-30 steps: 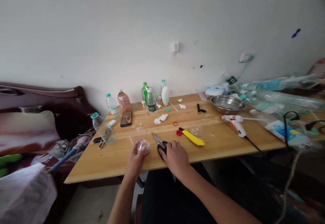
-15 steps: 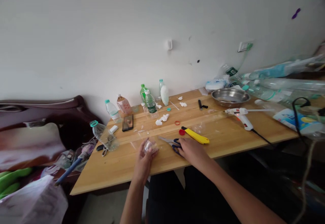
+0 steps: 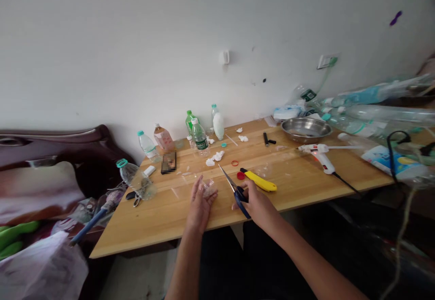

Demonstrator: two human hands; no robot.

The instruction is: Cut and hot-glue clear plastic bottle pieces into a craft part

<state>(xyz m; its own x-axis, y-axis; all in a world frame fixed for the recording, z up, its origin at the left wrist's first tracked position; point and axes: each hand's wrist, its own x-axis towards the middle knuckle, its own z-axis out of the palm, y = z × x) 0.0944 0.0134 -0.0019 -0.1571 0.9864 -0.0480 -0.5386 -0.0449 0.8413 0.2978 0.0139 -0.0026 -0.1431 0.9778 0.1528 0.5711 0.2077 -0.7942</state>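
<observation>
Blue-handled scissors with steel blades point(image 3: 237, 191): in the right hand point(image 3: 258, 204), lifted off the wooden surface point(image 3: 163, 214), blades shut and pointing up and away toward the wall. Grip of the right hand closed around the blue handles; fingers through or around the loops, cannot tell which.

Small crumpled piece of clear plastic point(image 3: 209, 187): lies on the surface near the front edge, just left of the scissors. Left hand point(image 3: 199, 202) rests over it, fingers spread and laid flat, fingertips touching the plastic; grip not closed on it.

Around the hands:
- Yellow utility knife point(image 3: 260, 181) flat on the surface, just beyond the right hand, with a red bottle cap point(image 3: 240, 176) at its far end and a red rubber ring point(image 3: 234, 163) a little farther back.
- White hot-glue gun point(image 3: 319, 154) to the right, lying on its side, black cord trailing toward the front edge.
- Round steel bowl point(image 3: 306, 128) behind the glue gun, near the wall.
- Green-labelled clear bottle point(image 3: 200, 137) upright at the back, among several other bottles.
- Clear bottle with a teal neck ring point(image 3: 135, 177) tilted at the left edge of the surface, small pliers point(image 3: 136, 198) beside it.
- White crumpled scraps point(image 3: 215, 158) scattered mid-surface.
- Pile of long clear plastic bottles point(image 3: 374, 109) lying at far right.
</observation>
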